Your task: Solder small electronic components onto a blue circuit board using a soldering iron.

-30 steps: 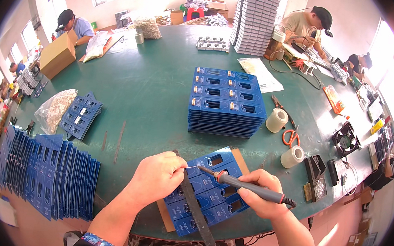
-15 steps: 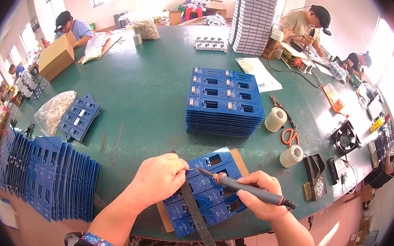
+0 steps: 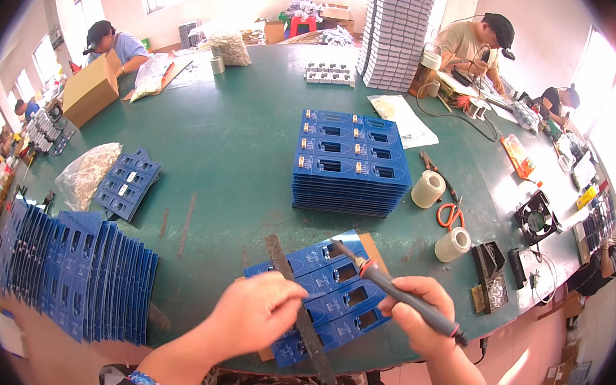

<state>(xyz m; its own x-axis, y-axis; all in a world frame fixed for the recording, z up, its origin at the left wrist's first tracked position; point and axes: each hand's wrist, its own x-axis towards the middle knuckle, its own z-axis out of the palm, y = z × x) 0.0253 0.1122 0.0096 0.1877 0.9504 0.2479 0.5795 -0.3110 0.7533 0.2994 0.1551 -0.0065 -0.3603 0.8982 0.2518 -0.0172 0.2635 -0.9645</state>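
A blue circuit board panel [image 3: 345, 273] with rectangular cutouts lies tilted on brown cardboard [image 3: 374, 250] at the table's near edge. Across it runs a dark flat metal strip [image 3: 311, 334]. My left hand [image 3: 259, 308] is over the panel's left side by the strip, thumb and fingers pinched together. Whatever is between those fingertips is too small to make out. Wrapped in my right hand [image 3: 422, 310] is a grey soldering iron [image 3: 405, 296]. Its tip points up and left, over the panel's upper part.
A stack of blue panels [image 3: 352, 189] stands beyond my hands; upright panels [image 3: 78, 268] line the left. To the right are tape rolls [image 3: 453, 245], orange-handled scissors [image 3: 451, 217], pliers [image 3: 436, 170], a black soldering stand [image 3: 489, 275] and a fan [image 3: 536, 218]. Other people sit around the table.
My left hand has moved down toward me, uncovering the strip's far end. The soldering iron's tip has shifted up and right, away from my left fingertips.
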